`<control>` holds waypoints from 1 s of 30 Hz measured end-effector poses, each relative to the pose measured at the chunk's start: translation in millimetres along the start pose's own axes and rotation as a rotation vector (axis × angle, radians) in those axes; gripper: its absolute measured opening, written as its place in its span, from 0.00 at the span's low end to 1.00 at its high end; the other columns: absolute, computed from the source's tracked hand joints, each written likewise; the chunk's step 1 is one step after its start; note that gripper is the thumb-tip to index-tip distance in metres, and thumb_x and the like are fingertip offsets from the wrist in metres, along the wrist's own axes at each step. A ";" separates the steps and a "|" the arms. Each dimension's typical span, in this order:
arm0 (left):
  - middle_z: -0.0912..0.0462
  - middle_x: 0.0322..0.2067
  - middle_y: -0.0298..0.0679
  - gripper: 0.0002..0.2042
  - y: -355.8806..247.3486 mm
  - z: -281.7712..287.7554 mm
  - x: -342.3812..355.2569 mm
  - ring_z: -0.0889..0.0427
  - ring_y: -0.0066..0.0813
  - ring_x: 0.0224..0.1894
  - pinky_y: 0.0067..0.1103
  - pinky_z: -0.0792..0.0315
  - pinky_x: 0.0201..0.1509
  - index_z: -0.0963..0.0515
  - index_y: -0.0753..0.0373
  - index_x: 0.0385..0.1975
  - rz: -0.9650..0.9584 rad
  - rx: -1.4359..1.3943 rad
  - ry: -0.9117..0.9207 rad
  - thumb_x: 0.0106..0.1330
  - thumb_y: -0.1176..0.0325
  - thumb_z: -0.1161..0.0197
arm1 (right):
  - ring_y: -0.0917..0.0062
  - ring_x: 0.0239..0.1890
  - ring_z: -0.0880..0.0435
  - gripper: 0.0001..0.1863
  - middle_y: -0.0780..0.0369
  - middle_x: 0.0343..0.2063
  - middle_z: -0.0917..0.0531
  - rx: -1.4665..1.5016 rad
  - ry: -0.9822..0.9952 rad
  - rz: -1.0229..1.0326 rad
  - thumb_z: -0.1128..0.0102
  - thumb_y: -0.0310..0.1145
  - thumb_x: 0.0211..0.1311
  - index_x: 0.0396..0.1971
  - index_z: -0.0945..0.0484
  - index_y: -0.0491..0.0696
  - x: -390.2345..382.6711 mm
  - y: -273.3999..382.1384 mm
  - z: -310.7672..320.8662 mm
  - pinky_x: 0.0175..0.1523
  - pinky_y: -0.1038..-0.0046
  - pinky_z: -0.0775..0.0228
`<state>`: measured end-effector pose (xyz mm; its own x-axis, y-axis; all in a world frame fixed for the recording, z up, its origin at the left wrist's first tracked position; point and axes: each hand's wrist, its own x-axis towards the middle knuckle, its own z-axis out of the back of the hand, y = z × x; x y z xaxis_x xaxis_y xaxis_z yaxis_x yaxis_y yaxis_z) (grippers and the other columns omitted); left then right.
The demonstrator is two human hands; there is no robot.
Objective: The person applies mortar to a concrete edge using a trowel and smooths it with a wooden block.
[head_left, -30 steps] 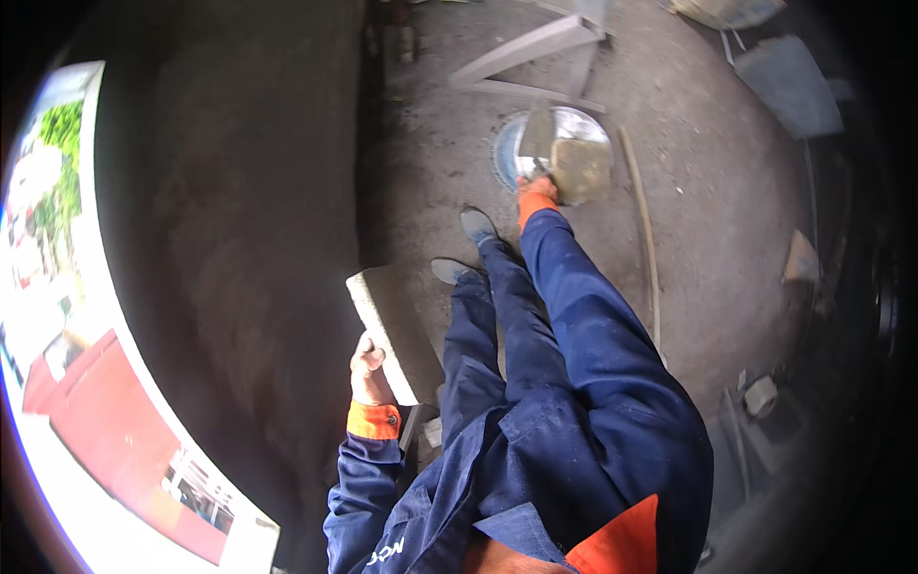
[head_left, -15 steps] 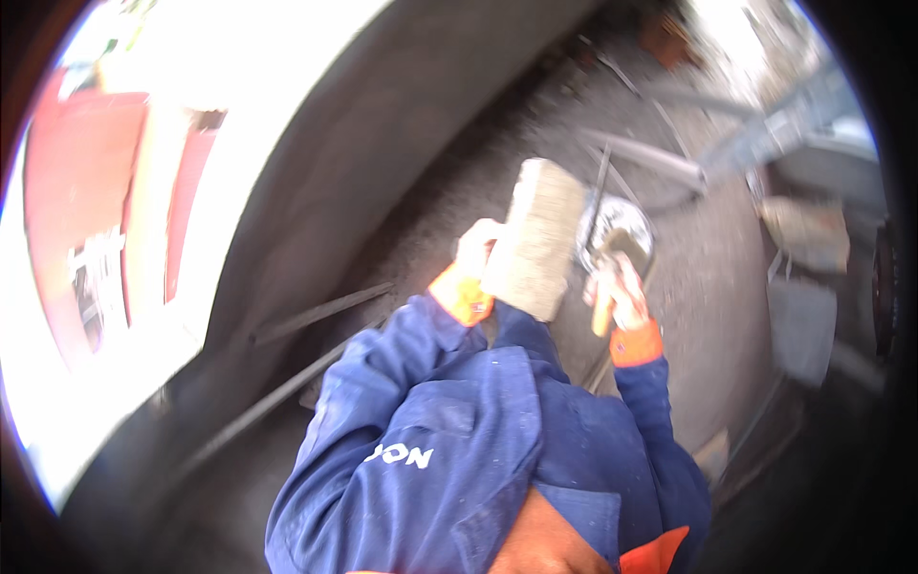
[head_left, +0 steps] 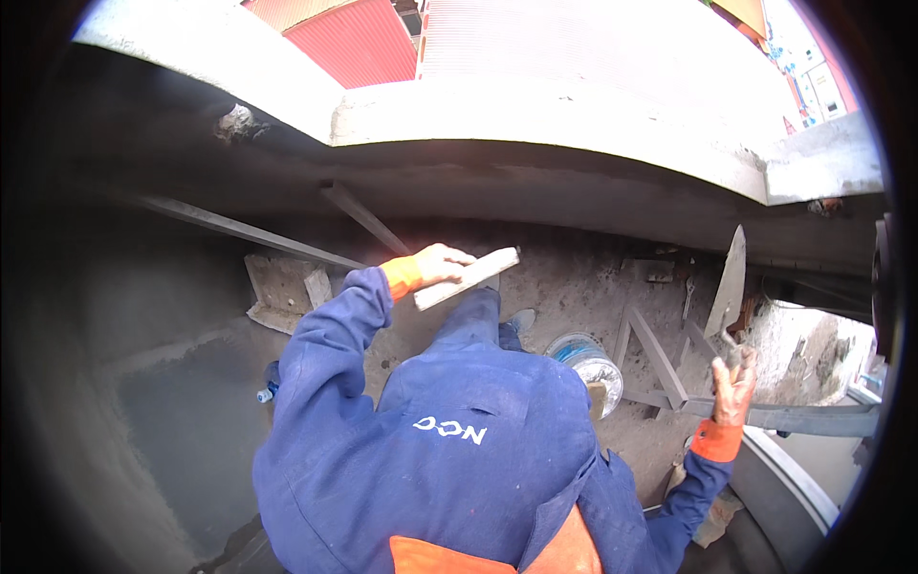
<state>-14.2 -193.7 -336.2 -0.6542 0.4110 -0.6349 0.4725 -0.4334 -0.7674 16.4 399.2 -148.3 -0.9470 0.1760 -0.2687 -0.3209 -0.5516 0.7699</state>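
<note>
My left hand (head_left: 442,264), in an orange cuff, is closed on a pale rectangular board (head_left: 469,278), like a plasterer's float, now seen nearly edge-on. Its handle side is hidden by my fingers. Out to the right, my right hand (head_left: 732,387) grips a trowel (head_left: 730,282) with a long, pointed blade tilted upward. The handle is mostly hidden in the fingers. Between the hands, low by my legs, stands a round bucket (head_left: 610,369) with a pale rim and some blue on it.
A grey wall with a pale top ledge (head_left: 535,120) curves across the far side. Wooden bars (head_left: 658,359) lie on the floor right of the bucket. A rail (head_left: 813,418) runs at the right. At the left are a timber pole (head_left: 249,230) and a dusty block-like container (head_left: 279,292).
My view and body have turned. My right hand has moved from over the bucket out to the right, raising the trowel. The board in my left hand has tipped from face-on to nearly edge-on.
</note>
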 end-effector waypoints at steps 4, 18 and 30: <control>0.16 0.49 0.42 0.27 103.2 7.4 -52.9 0.21 0.31 0.53 0.24 0.30 0.58 0.19 0.57 0.54 0.392 -0.146 -0.249 0.48 0.65 0.38 | 0.86 0.27 0.29 0.18 0.66 0.27 0.24 -0.095 0.389 0.450 0.41 0.33 0.65 0.50 0.30 0.40 96.7 189.7 -16.6 0.33 0.83 0.36; 0.15 0.36 0.35 0.18 254.7 -54.4 -88.4 0.17 0.29 0.34 0.27 0.24 0.36 0.16 0.54 0.44 0.740 -0.918 -0.589 0.53 0.60 0.39 | 0.64 0.58 0.24 0.37 0.55 0.51 0.21 -0.520 0.858 0.804 0.30 0.53 0.56 0.59 0.30 0.46 328.3 389.6 -369.6 0.65 0.64 0.34; 0.17 0.31 0.33 0.18 240.7 -54.9 -106.3 0.18 0.27 0.31 0.27 0.24 0.34 0.17 0.55 0.41 0.958 -0.957 -0.529 0.50 0.58 0.37 | 0.57 0.32 0.17 0.22 0.48 0.30 0.17 -0.574 1.136 0.970 0.35 0.45 0.60 0.40 0.19 0.38 313.6 459.9 -421.4 0.41 0.65 0.25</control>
<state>201.5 -297.7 -458.4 0.0956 -0.1526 -0.9836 0.9115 0.4106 0.0249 -422.8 -142.9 -122.4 -0.1963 -0.9325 -0.3033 0.6640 -0.3540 0.6586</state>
